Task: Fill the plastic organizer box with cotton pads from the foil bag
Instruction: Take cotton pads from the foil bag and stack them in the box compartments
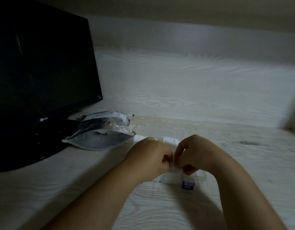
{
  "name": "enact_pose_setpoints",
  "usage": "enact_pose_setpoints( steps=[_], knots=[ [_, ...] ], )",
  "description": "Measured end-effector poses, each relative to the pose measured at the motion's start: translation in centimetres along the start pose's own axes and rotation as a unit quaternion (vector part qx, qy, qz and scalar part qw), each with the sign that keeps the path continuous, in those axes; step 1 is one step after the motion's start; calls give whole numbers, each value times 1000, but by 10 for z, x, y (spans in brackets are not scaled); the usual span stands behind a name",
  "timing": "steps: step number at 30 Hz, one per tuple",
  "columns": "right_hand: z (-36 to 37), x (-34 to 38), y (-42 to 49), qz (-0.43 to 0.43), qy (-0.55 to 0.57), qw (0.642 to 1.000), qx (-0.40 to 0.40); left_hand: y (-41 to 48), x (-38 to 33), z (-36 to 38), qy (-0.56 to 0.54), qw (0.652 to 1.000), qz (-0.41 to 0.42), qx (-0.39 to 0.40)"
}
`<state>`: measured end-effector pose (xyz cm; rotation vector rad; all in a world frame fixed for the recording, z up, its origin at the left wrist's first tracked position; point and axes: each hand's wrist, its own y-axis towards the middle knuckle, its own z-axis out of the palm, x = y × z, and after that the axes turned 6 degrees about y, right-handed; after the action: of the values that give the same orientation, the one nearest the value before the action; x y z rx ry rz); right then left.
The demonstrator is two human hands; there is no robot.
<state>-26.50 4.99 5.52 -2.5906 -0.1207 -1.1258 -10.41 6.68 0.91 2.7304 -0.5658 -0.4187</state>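
An open silver foil bag (100, 131) lies on the desk in front of the monitor, its mouth facing right. The clear plastic organizer box (175, 177) with a blue latch (187, 185) sits under my hands, its open lid (160, 128) lying flat behind. White cotton pads (170, 140) show in the box beyond my fingers. My left hand (151, 158) and my right hand (195, 155) meet over the box, both pinching a white cotton pad (174, 168) between their fingertips. Much of the box is hidden by my hands.
A black LG monitor (42, 63) on its dark stand fills the left side. A pale wood-grain wall panel (193, 80) rises behind the desk (77, 188), with a shelf overhead.
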Motion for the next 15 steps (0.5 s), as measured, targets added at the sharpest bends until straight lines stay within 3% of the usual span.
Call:
enact_pose_setpoints(
  steps=[4, 15],
  knots=[
    [5, 0, 4, 20, -53, 998, 11, 1, 0, -1, 16, 1000, -15, -9],
    [13, -1, 9, -25, -196, 980, 3, 6, -1, -8, 18, 994, -60, 93]
  ],
)
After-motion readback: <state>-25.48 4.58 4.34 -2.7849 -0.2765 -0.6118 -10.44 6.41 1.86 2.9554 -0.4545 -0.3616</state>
